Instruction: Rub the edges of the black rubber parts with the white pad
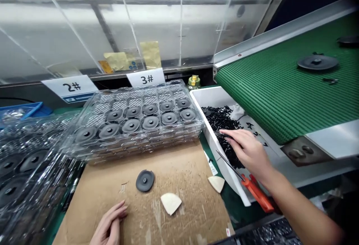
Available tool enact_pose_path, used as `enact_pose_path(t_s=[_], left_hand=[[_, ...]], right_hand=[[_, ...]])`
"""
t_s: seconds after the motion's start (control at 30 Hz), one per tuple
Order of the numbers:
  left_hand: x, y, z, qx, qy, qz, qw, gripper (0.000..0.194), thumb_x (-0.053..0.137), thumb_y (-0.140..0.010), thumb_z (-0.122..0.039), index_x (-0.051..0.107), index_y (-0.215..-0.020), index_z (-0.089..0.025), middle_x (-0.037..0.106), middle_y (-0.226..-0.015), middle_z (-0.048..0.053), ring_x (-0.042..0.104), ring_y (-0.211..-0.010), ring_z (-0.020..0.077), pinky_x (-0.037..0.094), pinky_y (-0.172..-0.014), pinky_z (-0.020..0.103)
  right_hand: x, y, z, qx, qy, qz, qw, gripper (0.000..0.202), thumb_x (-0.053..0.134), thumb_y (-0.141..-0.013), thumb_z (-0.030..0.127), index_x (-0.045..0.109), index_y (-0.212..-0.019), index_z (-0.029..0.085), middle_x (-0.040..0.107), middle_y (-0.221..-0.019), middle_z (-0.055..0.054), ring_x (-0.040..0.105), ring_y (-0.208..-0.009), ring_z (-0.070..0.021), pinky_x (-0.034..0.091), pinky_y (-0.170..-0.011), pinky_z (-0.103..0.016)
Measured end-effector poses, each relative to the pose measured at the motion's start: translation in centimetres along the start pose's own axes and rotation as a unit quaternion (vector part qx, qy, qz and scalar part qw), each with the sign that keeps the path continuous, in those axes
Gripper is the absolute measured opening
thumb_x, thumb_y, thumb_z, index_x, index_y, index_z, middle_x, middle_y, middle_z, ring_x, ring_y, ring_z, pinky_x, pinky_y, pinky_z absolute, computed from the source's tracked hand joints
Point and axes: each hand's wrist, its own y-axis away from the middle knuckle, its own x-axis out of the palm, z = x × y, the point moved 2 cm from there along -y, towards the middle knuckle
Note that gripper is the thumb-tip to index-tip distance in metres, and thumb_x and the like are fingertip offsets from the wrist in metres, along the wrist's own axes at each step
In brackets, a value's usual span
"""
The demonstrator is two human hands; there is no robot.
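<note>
Right hand (250,151): reached into the white bin (215,99), fingers curled together around a small dark piece picked out of the pile of black bits (221,120); exactly what is pinched can't be made out.
Left hand (110,226): laid flat on the cardboard sheet (174,163) near the bottom edge, fingers loosely apart, nothing gripped.
Black disc (145,180): a single round part is seen lying on the cardboard, just up and to the right of the left hand, not touched by it.
White wedges: one pale wedge-shaped piece (171,202) is set beside the disc, another (216,183) sits near the cardboard's right edge.
Cutters: an orange-handled tool (254,189) is propped over the bin's rim, under the right wrist.
Tray stack (140,120): clear blister trays are piled behind the cardboard, the top one partly filled with black discs.
More trays (25,170): another pile is spread out at the left of the tabletop.
Labels: "2#" (71,87) and "3#" (146,78) cards are stood behind the trays.
Conveyor (283,88): a green belt is slanted above the bin, with a black disc (317,62) carried on it.
</note>
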Motion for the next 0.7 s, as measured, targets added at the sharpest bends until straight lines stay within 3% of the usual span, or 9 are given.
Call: enact_pose_path(t_s=[0.13,0.2,0.27,0.33,0.4,0.47,0.57,0.63,0.7], left_hand=[[0.8,0.8,-3.6,-0.037,0.091,0.007,0.995,0.018,0.051,-0.075,-0.032,0.066,-0.073,-0.022,0.065,-0.101,0.006,0.059,-0.096,0.0240,0.051,-0.082,0.035],[1.9,1.4,-6.5,-0.074,0.181,0.103,0.975,0.018,0.054,-0.076,-0.032,0.068,-0.079,-0.022,0.066,-0.099,0.006,0.063,-0.082,0.0204,0.052,-0.076,0.032],[3.0,2.2,-9.6,-0.127,0.302,0.234,0.915,0.018,0.056,-0.076,-0.033,0.067,-0.085,-0.022,0.068,-0.097,0.007,0.064,-0.077,0.0184,0.051,-0.074,0.030],[3.4,3.1,-11.9,-0.217,0.431,0.314,0.818,0.028,0.060,-0.073,-0.039,0.064,-0.096,-0.024,0.067,-0.101,0.007,0.062,-0.092,0.0211,0.050,-0.076,0.029],[3.2,3.8,-13.0,-0.283,0.503,0.372,0.727,0.040,0.061,-0.071,-0.043,0.058,-0.107,-0.026,0.063,-0.109,0.008,0.061,-0.096,0.0233,0.050,-0.075,0.033],[2.4,4.3,-12.7,-0.318,0.542,0.408,0.662,0.048,0.061,-0.070,-0.046,0.053,-0.114,-0.025,0.063,-0.108,0.010,0.062,-0.092,0.0238,0.050,-0.075,0.035],[0.8,4.7,-10.5,-0.329,0.582,0.412,0.620,0.058,0.061,-0.066,-0.050,0.052,-0.116,-0.022,0.065,-0.099,0.011,0.064,-0.087,0.0229,0.049,-0.074,0.034],[-0.2,4.9,-8.8,-0.330,0.600,0.417,0.597,0.058,0.063,-0.064,-0.050,0.053,-0.114,-0.021,0.066,-0.100,0.011,0.064,-0.086,0.0222,0.048,-0.074,0.033],[-1.1,5.1,-7.4,-0.330,0.617,0.437,0.565,0.057,0.067,-0.063,-0.046,0.054,-0.113,-0.022,0.066,-0.099,0.011,0.064,-0.087,0.0225,0.047,-0.075,0.033]], right_hand=[[-2.5,2.7,5.9,-0.082,-0.046,-0.030,0.995,0.034,0.046,-0.085,0.014,0.056,-0.114,0.025,0.057,-0.117,-0.003,0.051,-0.110,-0.0215,0.037,-0.098,-0.041],[-2.2,4.1,8.4,-0.090,-0.116,0.033,0.989,0.037,0.045,-0.085,0.013,0.053,-0.118,0.027,0.059,-0.115,-0.004,0.053,-0.109,-0.0211,0.042,-0.095,-0.038],[-0.4,5.5,10.5,-0.036,-0.226,0.151,0.962,0.039,0.044,-0.087,0.016,0.047,-0.123,0.029,0.062,-0.110,-0.004,0.058,-0.102,-0.0184,0.048,-0.087,-0.031],[2.6,7.0,12.4,0.060,-0.341,0.245,0.906,0.036,0.044,-0.088,0.023,0.046,-0.124,0.030,0.064,-0.109,-0.003,0.061,-0.099,-0.0166,0.051,-0.082,-0.027],[5.6,8.4,13.9,0.159,-0.418,0.283,0.849,0.031,0.045,-0.088,0.031,0.052,-0.118,0.029,0.062,-0.113,-0.004,0.059,-0.102,-0.0175,0.050,-0.084,-0.027],[8.0,9.6,15.3,0.235,-0.458,0.302,0.802,0.031,0.045,-0.087,0.038,0.057,-0.113,0.026,0.060,-0.116,-0.006,0.059,-0.101,-0.0200,0.052,-0.078,-0.028],[10.3,10.8,17.1,0.289,-0.464,0.338,0.766,0.035,0.044,-0.087,0.043,0.058,-0.113,0.024,0.062,-0.109,-0.007,0.061,-0.094,-0.0215,0.054,-0.068,-0.028],[11.2,11.2,18.1,0.267,-0.439,0.367,0.776,0.035,0.044,-0.087,0.042,0.057,-0.115,0.024,0.064,-0.106,-0.006,0.058,-0.100,-0.0223,0.051,-0.078,-0.033],[11.9,11.3,19.1,0.216,-0.390,0.386,0.808,0.036,0.042,-0.089,0.040,0.054,-0.119,0.026,0.062,-0.112,-0.005,0.053,-0.109,-0.0225,0.043,-0.093,-0.038]])
